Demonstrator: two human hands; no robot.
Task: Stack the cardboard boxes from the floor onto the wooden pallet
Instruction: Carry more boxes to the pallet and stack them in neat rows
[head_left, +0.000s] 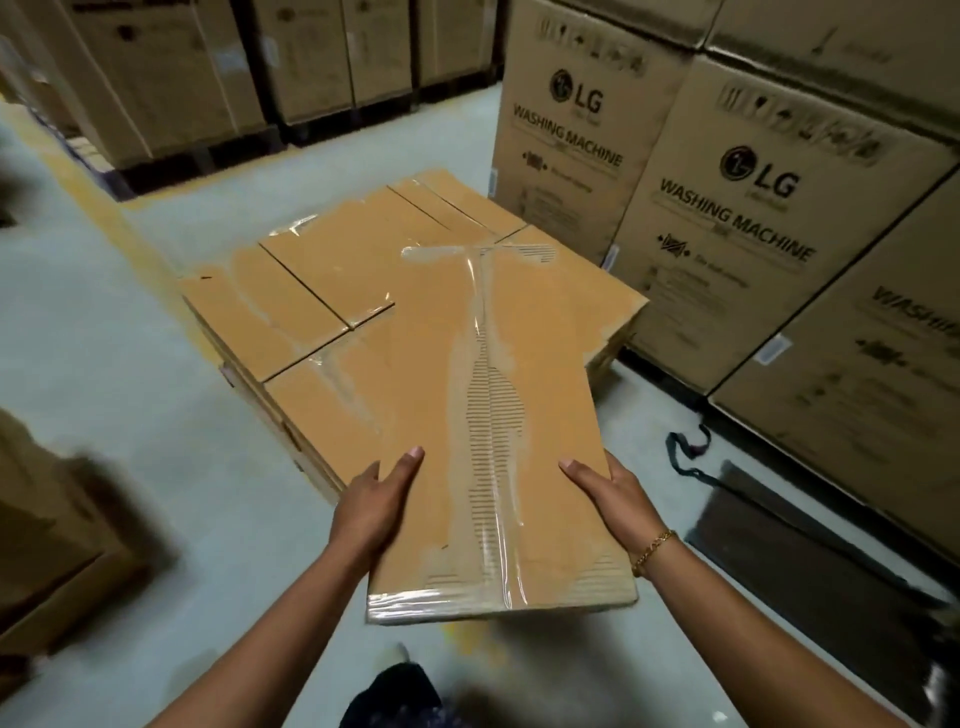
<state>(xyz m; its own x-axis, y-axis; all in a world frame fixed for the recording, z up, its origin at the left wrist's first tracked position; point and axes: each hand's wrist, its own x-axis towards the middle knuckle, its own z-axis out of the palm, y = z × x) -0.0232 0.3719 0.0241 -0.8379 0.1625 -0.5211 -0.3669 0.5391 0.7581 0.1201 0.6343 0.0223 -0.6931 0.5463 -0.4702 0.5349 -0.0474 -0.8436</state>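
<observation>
1. Cardboard box: flat and long, at the centre of the view. Its long axis runs from 6 o'clock to 12 o'clock, with the near end towards the person and the far end pointing away. A clear tape seam follows that axis.
2. Left grip: clasps the box's 9 o'clock edge near the near end, thumb on the top face.
3. Right grip: clasps the 3 o'clock edge opposite, thumb on top; a gold bracelet is on the wrist.
4. Stack of boxes: similar taped boxes laid flat under the held box's far end; whether the two touch is unclear.
5. Washing machine cartons: tall, standing at 1 to 3 o'clock.
6. Floor: grey, with a dark strap at 3 o'clock.
</observation>
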